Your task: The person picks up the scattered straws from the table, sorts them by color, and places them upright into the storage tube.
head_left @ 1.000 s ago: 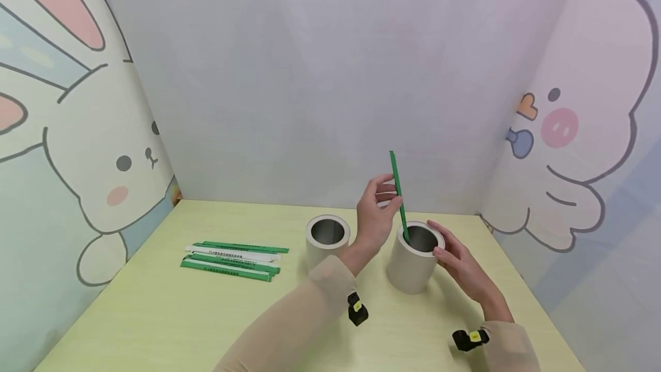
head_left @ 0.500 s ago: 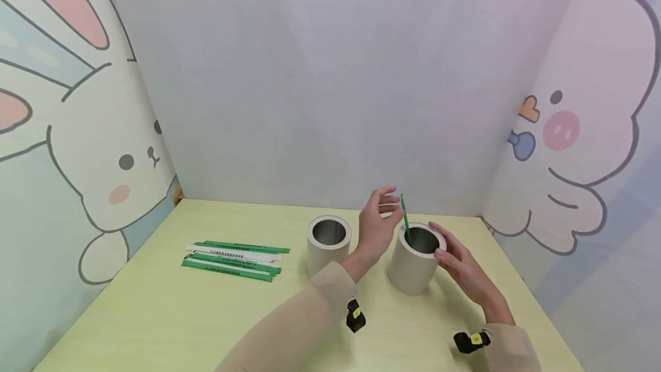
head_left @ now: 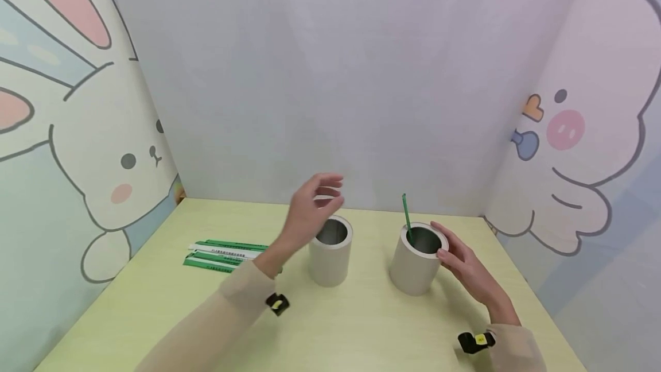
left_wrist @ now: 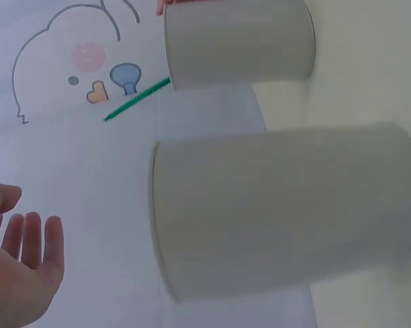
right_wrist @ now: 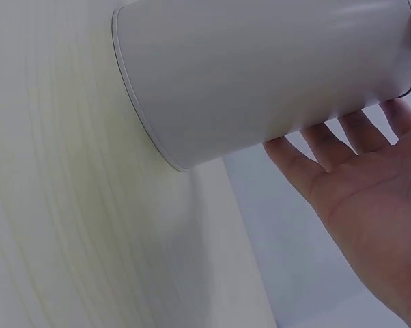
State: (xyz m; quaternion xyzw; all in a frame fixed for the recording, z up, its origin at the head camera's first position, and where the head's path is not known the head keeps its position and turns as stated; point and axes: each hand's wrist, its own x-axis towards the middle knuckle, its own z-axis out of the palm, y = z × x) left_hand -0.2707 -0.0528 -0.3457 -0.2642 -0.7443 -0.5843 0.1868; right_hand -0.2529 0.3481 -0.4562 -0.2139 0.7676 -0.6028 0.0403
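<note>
A green wrapped straw (head_left: 407,211) leans inside the right-hand white cylindrical cup (head_left: 413,274), its upper part sticking out over the rim. My right hand (head_left: 465,263) holds that cup at its right side, thumb near the rim; in the right wrist view the fingertips press along the wall of the cup (right_wrist: 260,75). My left hand (head_left: 307,211) is in the air with nothing in it, just above and left of the second white cup (head_left: 329,268). In the left wrist view its fingers (left_wrist: 53,242) are loosely bent, apart from the nearer cup (left_wrist: 280,212).
Several green and white wrapped straws (head_left: 212,267) lie side by side on the pale yellow table (head_left: 330,337), partly behind my left forearm. A white wall (head_left: 330,102) closes off the back, with cartoon-printed panels on both sides.
The straw has dropped lower into the right-hand cup. My left hand has let go of it and moved left, over beside the other cup. My right hand keeps its place.
</note>
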